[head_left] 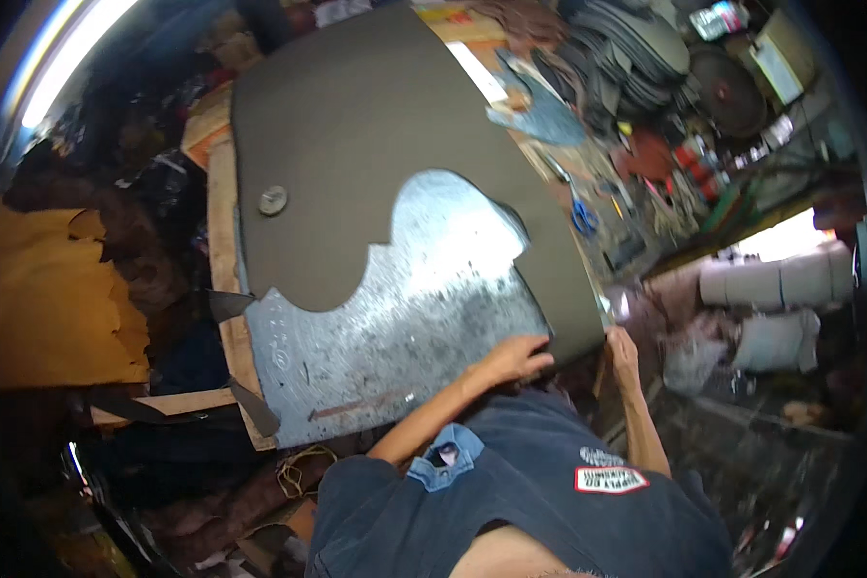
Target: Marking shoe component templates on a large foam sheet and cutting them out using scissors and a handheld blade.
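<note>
A large dark olive-grey sheet (337, 125), probably leather or vinyl, lies over the worktable. Curved pieces are cut from its near side, which bares a scuffed, shiny metal plate (424, 289). My left hand (518, 358) rests at the plate's near edge, beside the sheet's near right corner, fingers loosely stretched and apart. At the right edge of the sheet my right hand (623, 349) is closed, fingertips toward the table edge. What it grips is too small and blurred to make out. A round metal object (273, 200) sits on the left of the sheet.
Blue-handled scissors (584, 217) and other tools lie along the right of the table. Folded dark material (636, 48) is piled at the far right. A tan hide (58, 299) hangs at the left. Pale rolls (780, 279) stand at the right. Wooden boards (223, 212) border the table's left.
</note>
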The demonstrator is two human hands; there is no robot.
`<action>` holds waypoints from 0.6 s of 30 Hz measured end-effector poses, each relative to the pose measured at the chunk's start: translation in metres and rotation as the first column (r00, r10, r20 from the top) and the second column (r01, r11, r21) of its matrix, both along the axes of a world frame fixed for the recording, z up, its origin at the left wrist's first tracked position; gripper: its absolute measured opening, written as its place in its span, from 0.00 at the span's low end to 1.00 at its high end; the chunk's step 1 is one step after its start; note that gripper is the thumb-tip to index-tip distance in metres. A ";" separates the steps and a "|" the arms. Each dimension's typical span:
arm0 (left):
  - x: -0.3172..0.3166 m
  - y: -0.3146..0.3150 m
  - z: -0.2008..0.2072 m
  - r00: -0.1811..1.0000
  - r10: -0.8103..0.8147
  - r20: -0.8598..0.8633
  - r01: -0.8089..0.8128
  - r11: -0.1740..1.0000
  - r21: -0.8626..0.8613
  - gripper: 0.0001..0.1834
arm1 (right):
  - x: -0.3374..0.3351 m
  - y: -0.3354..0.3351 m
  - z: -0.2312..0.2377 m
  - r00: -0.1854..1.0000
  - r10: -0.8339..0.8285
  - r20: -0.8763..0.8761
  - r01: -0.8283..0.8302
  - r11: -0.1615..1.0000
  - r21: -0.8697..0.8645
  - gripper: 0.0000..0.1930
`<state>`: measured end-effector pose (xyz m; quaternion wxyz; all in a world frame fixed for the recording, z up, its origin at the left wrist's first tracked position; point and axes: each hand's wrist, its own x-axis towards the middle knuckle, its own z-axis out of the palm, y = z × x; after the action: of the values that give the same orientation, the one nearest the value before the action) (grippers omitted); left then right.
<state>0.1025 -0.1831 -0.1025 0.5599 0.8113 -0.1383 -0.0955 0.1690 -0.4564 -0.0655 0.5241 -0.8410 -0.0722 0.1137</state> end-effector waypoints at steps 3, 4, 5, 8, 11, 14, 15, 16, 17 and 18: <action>-0.004 -0.004 0.003 0.994 0.019 0.110 -0.028 0.997 0.075 0.28 | -0.031 -0.006 -0.021 0.992 -0.123 -0.017 0.124 0.982 0.141 0.17; -0.002 -0.006 0.004 0.997 0.023 0.074 -0.027 0.998 0.063 0.28 | -0.042 -0.012 -0.033 0.992 -0.096 -0.083 0.102 0.993 0.063 0.16; 0.000 -0.006 0.006 0.997 0.009 0.076 -0.013 0.998 0.057 0.28 | -0.047 -0.017 -0.049 0.987 -0.067 -0.147 0.067 0.998 -0.006 0.15; 0.005 -0.012 0.009 0.996 -0.003 0.087 -0.001 0.999 0.044 0.27 | -0.073 -0.041 -0.101 0.867 -0.066 -0.494 0.116 0.991 0.071 0.12; 0.008 -0.008 0.007 0.987 -0.023 0.161 0.011 0.997 0.077 0.26 | -0.069 -0.047 -0.095 0.949 -0.078 -0.304 0.081 0.997 -0.004 0.09; -0.010 0.006 0.047 0.968 0.015 0.252 -0.079 0.966 0.248 0.33 | -0.063 -0.040 0.006 0.952 -0.029 -0.305 0.068 0.991 0.118 0.08; -0.012 0.011 0.059 0.894 0.032 0.446 -0.218 0.902 0.373 0.38 | -0.054 -0.025 0.055 0.964 0.048 -0.261 -0.035 0.998 0.057 0.08; -0.008 0.009 0.069 0.844 -0.006 0.536 -0.179 0.940 0.292 0.41 | -0.045 -0.035 0.069 0.962 0.148 -0.230 -0.188 0.968 -0.164 0.09; -0.006 0.002 0.075 0.788 -0.036 0.615 -0.129 0.966 0.222 0.45 | -0.041 -0.047 0.073 0.943 0.247 -0.222 -0.317 0.870 -0.379 0.11; -0.004 -0.005 0.090 0.791 -0.103 0.604 -0.045 0.973 0.225 0.45 | -0.044 -0.028 0.089 0.939 0.295 -0.178 -0.342 0.853 -0.393 0.12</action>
<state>0.0987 -0.1881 -0.0122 0.3871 0.8548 -0.3124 0.1481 0.1249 -0.4843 0.0234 0.3089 -0.9021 -0.1553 0.2583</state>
